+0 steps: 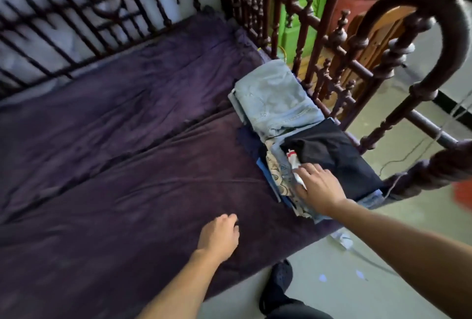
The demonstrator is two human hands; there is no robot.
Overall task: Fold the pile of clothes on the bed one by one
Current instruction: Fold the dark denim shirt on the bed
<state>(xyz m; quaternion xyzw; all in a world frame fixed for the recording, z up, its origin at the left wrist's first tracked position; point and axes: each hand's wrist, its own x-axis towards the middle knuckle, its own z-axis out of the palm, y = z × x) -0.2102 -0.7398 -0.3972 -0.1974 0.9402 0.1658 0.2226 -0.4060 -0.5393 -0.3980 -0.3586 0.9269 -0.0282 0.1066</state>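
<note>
At the right edge of the bed (122, 145), beside the rail (329, 73): right hand (316, 186) flat, fingers straight, grip released, pressing the near stack of folded clothes (277, 173) (probably settling its black top layer (339, 157)). Folded jeans (275, 99) just beyond. Left hand (219, 235) loosely curled, empty, above the sheet near the front edge.

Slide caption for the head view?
Right hand on the folded clothes stack beside the rail; left hand over purple sheet.
</note>
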